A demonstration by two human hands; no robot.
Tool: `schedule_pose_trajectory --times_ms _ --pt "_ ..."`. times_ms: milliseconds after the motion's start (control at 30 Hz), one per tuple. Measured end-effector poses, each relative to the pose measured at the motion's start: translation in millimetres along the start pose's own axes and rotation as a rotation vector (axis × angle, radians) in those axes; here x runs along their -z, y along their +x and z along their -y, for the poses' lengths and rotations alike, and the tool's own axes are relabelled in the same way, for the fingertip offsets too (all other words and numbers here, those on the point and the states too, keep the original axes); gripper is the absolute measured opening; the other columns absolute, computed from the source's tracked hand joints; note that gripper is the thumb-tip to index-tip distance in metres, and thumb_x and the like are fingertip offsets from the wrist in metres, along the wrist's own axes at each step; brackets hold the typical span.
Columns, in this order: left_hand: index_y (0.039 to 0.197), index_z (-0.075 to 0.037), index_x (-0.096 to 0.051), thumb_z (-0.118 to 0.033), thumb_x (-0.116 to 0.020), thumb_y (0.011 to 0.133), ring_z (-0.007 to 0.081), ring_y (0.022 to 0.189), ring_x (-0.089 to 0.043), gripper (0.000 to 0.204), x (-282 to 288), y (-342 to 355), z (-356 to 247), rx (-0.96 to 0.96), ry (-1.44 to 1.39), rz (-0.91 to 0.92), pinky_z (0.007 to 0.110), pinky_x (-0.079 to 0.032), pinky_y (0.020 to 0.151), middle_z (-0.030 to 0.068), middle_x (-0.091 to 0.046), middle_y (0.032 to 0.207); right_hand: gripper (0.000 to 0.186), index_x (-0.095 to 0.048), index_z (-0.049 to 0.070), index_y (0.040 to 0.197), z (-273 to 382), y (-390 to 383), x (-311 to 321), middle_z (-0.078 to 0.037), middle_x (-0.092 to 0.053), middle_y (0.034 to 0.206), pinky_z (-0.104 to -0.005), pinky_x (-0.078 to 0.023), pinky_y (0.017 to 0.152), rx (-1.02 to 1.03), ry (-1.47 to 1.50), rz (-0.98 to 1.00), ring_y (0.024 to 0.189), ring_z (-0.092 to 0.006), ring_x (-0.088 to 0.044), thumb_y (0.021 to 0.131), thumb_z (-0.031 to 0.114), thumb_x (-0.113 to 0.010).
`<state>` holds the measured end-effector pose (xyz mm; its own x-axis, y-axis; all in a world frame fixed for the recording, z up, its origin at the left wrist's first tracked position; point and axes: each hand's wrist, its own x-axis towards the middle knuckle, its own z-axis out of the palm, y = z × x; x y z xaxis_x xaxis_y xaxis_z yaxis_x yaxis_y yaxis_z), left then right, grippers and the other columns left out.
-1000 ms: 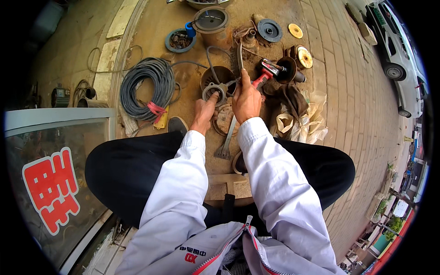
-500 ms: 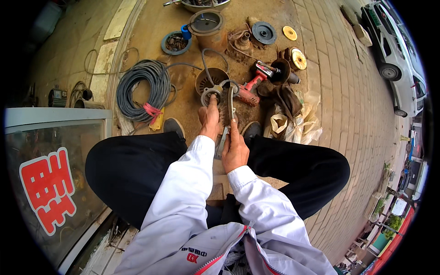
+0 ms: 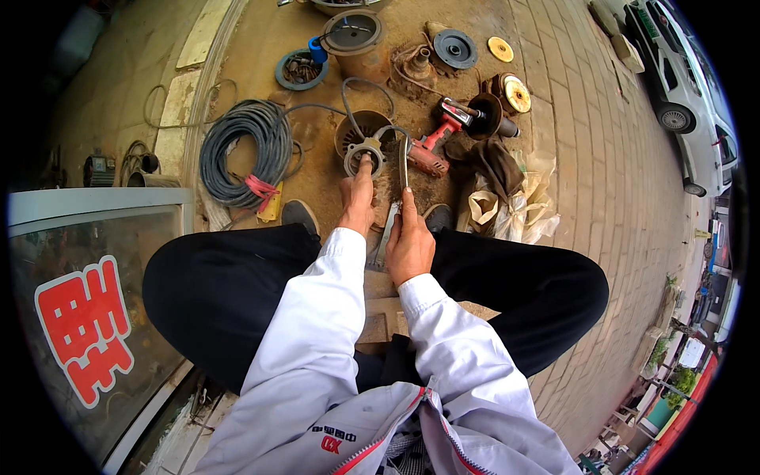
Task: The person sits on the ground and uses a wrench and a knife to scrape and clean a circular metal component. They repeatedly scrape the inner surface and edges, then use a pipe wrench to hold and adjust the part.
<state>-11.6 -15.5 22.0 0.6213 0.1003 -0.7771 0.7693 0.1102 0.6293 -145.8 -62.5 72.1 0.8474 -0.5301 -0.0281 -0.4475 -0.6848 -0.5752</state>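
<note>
My left hand (image 3: 358,198) is closed on a round cast-metal housing (image 3: 374,155), a finger pressed into its bore. My right hand (image 3: 408,241) is closed on a long metal bar (image 3: 404,165) held upright in the picture beside the housing. Behind the housing sits a rusty slotted bowl-shaped part (image 3: 350,129), with a grey cable looping over it. A red cordless power tool (image 3: 434,146) lies just right of the bar. A flat metal piece (image 3: 389,229) shows below, partly hidden by my right hand.
A cable coil (image 3: 245,150) lies left. Behind stand a metal cylinder (image 3: 353,49), a dish of small parts (image 3: 301,70) and discs (image 3: 454,49). Cloth and plastic sacks (image 3: 514,202) lie right, a glass frame (image 3: 87,317) left, a parked white car (image 3: 685,111) beyond the paving.
My right hand and the bar have come back toward me, uncovering more of the red power tool. My left hand has shifted only slightly, with the housing still in it.
</note>
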Motion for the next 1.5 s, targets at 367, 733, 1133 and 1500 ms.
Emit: schedule_pose_trajectory --times_ms 367,733,1133,1500 --pt "0.085 0.0 -0.06 -0.039 -0.066 0.1 0.0174 0.05 -0.056 0.042 20 15 -19 -0.125 0.265 0.195 0.036 -0.044 0.043 0.0071 -0.058 0.068 0.059 -0.041 0.016 0.155 -10 9 3 -0.023 -0.067 0.094 -0.0543 -0.056 0.067 0.059 0.047 -0.005 0.076 -0.045 -0.068 0.098 0.014 -0.059" --pt "0.081 0.012 -0.067 -0.038 -0.069 0.096 0.0265 0.055 -0.064 0.051 14 58 22 -0.477 0.521 -0.036 0.043 -0.049 0.056 0.0166 -0.064 0.068 0.06 -0.043 0.005 0.151 22 33 -7 -0.026 -0.069 0.099 -0.0531 -0.055 0.071 -0.007 -0.026 0.037 0.083 -0.045 -0.068 0.094 0.005 -0.06" --pt "0.083 0.013 -0.067 -0.031 -0.066 0.098 0.0226 0.057 -0.063 0.046 11 15 -3 -0.444 0.385 0.023 0.042 -0.049 0.053 0.0155 -0.064 0.07 0.064 -0.04 0.01 0.155 17 42 -12 -0.025 -0.068 0.095 -0.0526 -0.055 0.072 0.011 -0.042 0.044 0.08 -0.0449 -0.068 0.094 0.006 -0.059" --pt "0.092 0.013 -0.059 -0.037 -0.066 0.1 0.0235 0.063 -0.062 0.051 12 31 10 -0.33 0.335 0.013 0.043 -0.048 0.059 0.0194 -0.063 0.08 0.058 -0.044 0.007 0.152 14 -7 14 -0.027 -0.069 0.1 -0.0477 -0.057 0.07 -0.045 0.038 -0.002 0.082 -0.044 -0.07 0.096 0.002 -0.059"
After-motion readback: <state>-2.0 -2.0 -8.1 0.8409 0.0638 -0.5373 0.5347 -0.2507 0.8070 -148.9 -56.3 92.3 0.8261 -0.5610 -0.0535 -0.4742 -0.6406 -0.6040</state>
